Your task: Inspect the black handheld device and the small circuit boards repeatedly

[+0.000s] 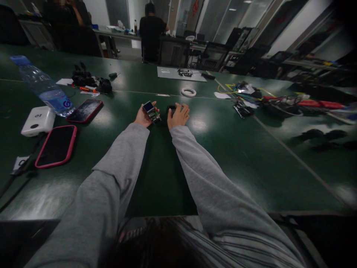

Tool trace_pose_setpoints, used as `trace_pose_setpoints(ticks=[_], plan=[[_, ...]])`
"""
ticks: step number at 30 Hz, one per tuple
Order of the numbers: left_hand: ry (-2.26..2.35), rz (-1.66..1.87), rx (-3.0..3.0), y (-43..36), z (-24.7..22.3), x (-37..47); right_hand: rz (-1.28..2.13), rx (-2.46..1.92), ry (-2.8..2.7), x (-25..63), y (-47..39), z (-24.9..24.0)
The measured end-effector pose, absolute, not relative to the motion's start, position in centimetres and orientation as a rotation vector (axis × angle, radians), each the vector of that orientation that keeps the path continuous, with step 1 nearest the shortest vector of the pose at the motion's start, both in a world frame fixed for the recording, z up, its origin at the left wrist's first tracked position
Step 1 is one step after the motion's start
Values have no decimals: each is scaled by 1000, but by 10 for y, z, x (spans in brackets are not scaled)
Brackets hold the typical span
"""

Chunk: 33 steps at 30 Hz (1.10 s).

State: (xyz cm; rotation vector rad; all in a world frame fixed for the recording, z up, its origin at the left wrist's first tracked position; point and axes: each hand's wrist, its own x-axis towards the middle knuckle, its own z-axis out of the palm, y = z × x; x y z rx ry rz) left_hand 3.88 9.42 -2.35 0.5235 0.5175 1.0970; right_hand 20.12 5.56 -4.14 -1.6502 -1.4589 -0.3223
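Note:
A small green circuit board with a dark screen (148, 107) rests in my left hand (142, 117), tilted up, with the fingers and thumb around its sides. Its lower end shows bare components. Just to the right, my right hand (179, 116) is low over the tabletop, with its thumb and curved fingers around a small black box (169, 109). Much of that box is hidden behind the hand, and the other fingers are somewhat apart. A short gap separates the two hands.
The green table (228, 156) carries a water bottle (46, 89), two phones (57, 146) (86, 110) and a white box (38, 121) at left. Beyond my hands lie a white ring (188, 92) and a grey board (167, 73). Tangled wires (248, 91) lie at right.

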Motion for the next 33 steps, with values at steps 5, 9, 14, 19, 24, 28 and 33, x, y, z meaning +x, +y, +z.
trace_pose_setpoints(ticks=[5, 9, 14, 19, 24, 28, 33], plan=[[573, 1111, 552, 97, -25, 40, -282, -1383, -1839, 179, 41, -26], [582, 1132, 537, 103, -28, 39, -235, -1327, -2169, 157, 31, -23], [580, 1142, 482, 103, -27, 38, -231, -1371, -2085, 160, 32, -22], [494, 1189, 337, 99, -23, 36, -228, -1671, -1785, 195, 41, -29], [486, 1169, 284, 102, -25, 35, -56, -1719, -1751, 223, 52, -49], [468, 1176, 278, 105, -28, 35, 212, -1479, -1537, 237, 64, -59], [485, 1156, 305, 100, -25, 34, 493, -1361, -1255, 246, 69, -59]])
